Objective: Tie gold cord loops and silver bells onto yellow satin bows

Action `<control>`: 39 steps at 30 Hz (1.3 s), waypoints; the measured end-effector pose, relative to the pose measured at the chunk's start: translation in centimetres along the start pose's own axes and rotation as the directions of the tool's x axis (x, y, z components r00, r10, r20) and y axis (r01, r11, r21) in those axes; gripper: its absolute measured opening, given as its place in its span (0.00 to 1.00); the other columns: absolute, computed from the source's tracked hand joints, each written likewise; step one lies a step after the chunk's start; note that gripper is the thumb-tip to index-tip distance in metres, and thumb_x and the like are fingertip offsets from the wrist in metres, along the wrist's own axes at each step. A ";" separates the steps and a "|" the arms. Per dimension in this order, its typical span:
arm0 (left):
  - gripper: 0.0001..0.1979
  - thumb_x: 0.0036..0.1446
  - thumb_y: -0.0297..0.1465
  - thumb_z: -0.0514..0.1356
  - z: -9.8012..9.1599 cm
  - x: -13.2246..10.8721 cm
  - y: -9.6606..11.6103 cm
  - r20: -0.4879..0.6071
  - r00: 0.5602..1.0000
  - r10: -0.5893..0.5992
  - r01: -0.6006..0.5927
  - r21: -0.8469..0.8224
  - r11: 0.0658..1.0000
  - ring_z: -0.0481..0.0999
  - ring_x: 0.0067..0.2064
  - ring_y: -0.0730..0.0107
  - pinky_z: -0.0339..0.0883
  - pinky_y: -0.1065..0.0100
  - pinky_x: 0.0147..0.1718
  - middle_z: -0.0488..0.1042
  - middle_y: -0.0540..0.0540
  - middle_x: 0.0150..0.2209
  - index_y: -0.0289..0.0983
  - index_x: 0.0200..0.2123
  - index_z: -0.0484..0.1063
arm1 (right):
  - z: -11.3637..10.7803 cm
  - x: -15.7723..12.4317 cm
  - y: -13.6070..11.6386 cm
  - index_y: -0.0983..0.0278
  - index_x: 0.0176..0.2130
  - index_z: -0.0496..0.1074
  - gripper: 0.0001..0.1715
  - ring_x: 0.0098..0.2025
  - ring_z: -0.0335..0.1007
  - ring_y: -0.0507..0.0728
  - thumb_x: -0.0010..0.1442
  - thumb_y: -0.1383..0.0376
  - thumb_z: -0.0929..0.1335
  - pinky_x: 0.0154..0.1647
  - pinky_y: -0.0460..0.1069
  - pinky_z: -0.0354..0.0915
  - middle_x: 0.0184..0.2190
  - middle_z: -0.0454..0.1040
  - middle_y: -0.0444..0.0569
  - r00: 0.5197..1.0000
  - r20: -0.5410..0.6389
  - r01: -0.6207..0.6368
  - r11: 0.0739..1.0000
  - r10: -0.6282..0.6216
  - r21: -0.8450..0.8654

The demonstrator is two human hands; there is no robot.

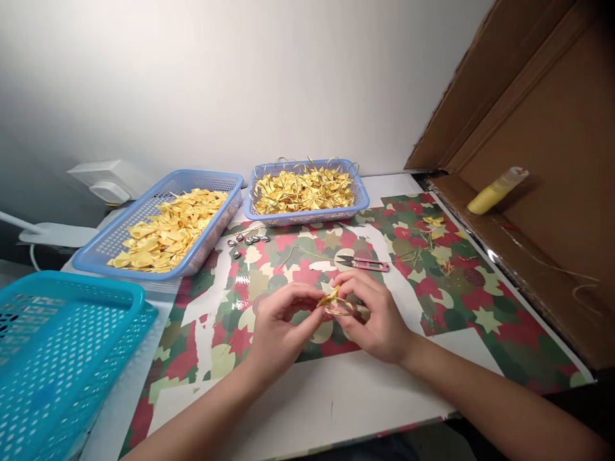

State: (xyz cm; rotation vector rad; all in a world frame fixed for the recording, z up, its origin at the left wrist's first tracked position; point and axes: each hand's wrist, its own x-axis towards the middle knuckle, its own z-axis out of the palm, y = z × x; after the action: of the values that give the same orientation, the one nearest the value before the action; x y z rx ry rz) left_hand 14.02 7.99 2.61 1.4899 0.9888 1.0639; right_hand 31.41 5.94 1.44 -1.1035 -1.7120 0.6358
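A small yellow ribbon bow (330, 298) with a looped gold cord (340, 313) is between my hands, just above the patterned paper. My left hand (282, 323) pinches the bow's left side between thumb and fingers. My right hand (377, 315) has its fingers closed at the bow's right side and the cord loop. Fingers partly hide the bow. Just beyond my right hand lie pink-handled thread snips (369, 264). Several small silver bells (250, 241) are on the paper beyond my left hand.
A blue basket of yellow bows (89, 256) stands at left, another blue basket with corded bows (269, 221) at the back. A teal basket (137, 291) is at near left. Thread scraps (446, 266) and a yellow thread spool (490, 195) are at right, beside a cardboard wall (542, 128).
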 end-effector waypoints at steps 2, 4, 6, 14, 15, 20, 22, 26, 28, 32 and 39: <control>0.03 0.52 0.28 0.66 0.0 0.1 -0.2 0.018 0.997 -0.070 0.071 -0.071 0.995 0.77 0.34 0.69 0.74 0.70 0.34 0.77 0.47 0.32 0.37 0.32 0.76 | 0.0 0.1 0.1 0.64 0.31 0.67 0.06 0.41 0.69 0.55 0.61 0.69 0.63 0.40 0.51 0.66 0.37 0.72 0.51 0.999 0.029 0.018 1.000 -0.017 -0.018; 0.05 0.52 0.30 0.67 0.0 0.3 -0.5 0.011 0.982 -0.186 0.185 -0.171 0.968 0.76 0.33 0.71 0.73 0.71 0.32 0.76 0.48 0.31 0.37 0.32 0.75 | 0.0 0.1 0.3 0.64 0.31 0.68 0.09 0.40 0.68 0.55 0.64 0.70 0.62 0.40 0.51 0.65 0.36 0.72 0.50 0.999 0.023 0.042 0.998 -0.041 -0.041; 0.07 0.50 0.31 0.68 0.0 0.4 -0.9 -0.012 0.956 -0.294 0.281 -0.257 0.925 0.73 0.30 0.74 0.70 0.74 0.29 0.74 0.50 0.29 0.37 0.30 0.73 | 0.1 0.1 0.6 0.64 0.31 0.67 0.09 0.38 0.67 0.55 0.63 0.70 0.62 0.40 0.51 0.64 0.35 0.72 0.49 0.996 0.000 0.088 0.992 -0.088 -0.089; 0.11 0.40 0.28 0.68 -2.0 4.2 0.1 -0.172 0.920 -0.353 0.266 -0.387 0.883 0.75 0.31 0.73 0.71 0.73 0.31 0.74 0.50 0.29 0.35 0.29 0.71 | 0.1 0.1 1.6 0.60 0.49 0.64 0.15 0.51 0.66 0.58 0.61 0.69 0.65 0.47 0.53 0.67 0.49 0.68 0.53 0.992 -0.033 0.119 0.984 -0.124 -0.133; 0.11 0.40 0.28 0.68 -2.6 5.7 0.8 -0.239 0.925 -0.297 0.200 -0.359 0.912 0.75 0.30 0.73 0.72 0.72 0.32 0.73 0.50 0.28 0.35 0.28 0.70 | 0.0 0.1 1.8 0.60 0.50 0.63 0.17 0.51 0.66 0.58 0.61 0.69 0.64 0.46 0.52 0.67 0.50 0.67 0.53 0.994 -0.037 0.099 0.986 -0.105 -0.137; 0.05 0.56 0.24 0.59 -4.4 16.3 4.0 -0.339 0.925 -0.171 0.104 -0.209 0.972 0.77 0.36 0.77 0.72 0.72 0.41 0.73 0.49 0.34 0.35 0.38 0.69 | 0.1 0.0 2.5 0.59 0.50 0.62 0.15 0.42 0.67 0.54 0.62 0.69 0.63 0.42 0.50 0.68 0.50 0.66 0.51 0.997 -0.064 0.031 0.988 -0.041 -0.151; 0.07 0.61 0.26 0.58 -4.5 19.9 4.5 -0.316 0.932 -0.179 0.153 -0.107 0.982 0.77 0.40 0.72 0.73 0.68 0.42 0.74 0.45 0.39 0.33 0.43 0.70 | 0.2 0.1 2.8 0.59 0.49 0.62 0.14 0.39 0.67 0.54 0.62 0.68 0.63 0.41 0.50 0.68 0.49 0.66 0.51 0.997 -0.064 0.022 0.988 -0.032 -0.150; 0.17 0.63 0.35 0.59 -4.8 23.3 4.1 -0.302 0.942 -0.148 0.209 0.180 0.961 0.75 0.47 0.61 0.73 0.56 0.44 0.72 0.40 0.51 0.34 0.52 0.68 | 0.0 0.4 3.2 0.59 0.48 0.63 0.13 0.38 0.67 0.53 0.63 0.68 0.62 0.40 0.50 0.68 0.49 0.66 0.51 0.995 -0.091 0.013 0.990 -0.026 -0.141; 0.16 0.63 0.35 0.59 -5.6 23.0 3.8 -0.314 0.947 -0.071 0.179 0.330 0.927 0.75 0.47 0.61 0.73 0.55 0.45 0.72 0.41 0.51 0.35 0.52 0.69 | -0.1 0.5 3.3 0.60 0.48 0.64 0.13 0.38 0.67 0.53 0.62 0.68 0.63 0.40 0.50 0.68 0.48 0.67 0.51 0.993 -0.113 0.005 0.990 -0.021 -0.140; 0.04 0.57 0.29 0.62 -7.3 19.0 3.2 -0.315 0.942 0.115 0.086 0.559 0.824 0.75 0.40 0.64 0.69 0.61 0.44 0.76 0.42 0.40 0.34 0.36 0.75 | -0.2 0.7 3.6 0.61 0.44 0.66 0.09 0.38 0.67 0.54 0.62 0.68 0.63 0.39 0.50 0.66 0.45 0.68 0.50 0.989 -0.146 -0.015 0.987 -0.009 -0.161; 0.03 0.53 0.31 0.61 -6.2 6.1 0.2 0.050 0.983 0.178 -0.161 0.705 0.690 0.69 0.29 0.69 0.65 0.66 0.32 0.76 0.49 0.29 0.39 0.29 0.74 | -0.6 1.1 4.2 0.62 0.33 0.68 0.05 0.41 0.68 0.56 0.61 0.68 0.64 0.38 0.50 0.61 0.36 0.72 0.48 0.991 -0.127 -0.070 0.959 0.035 -0.276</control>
State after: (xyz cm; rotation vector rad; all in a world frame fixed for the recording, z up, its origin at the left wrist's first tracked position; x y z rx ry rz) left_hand 9.80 15.38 4.22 2.2399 1.3934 0.8519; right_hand 33.48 8.82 -1.19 -1.3610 -1.7069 0.3561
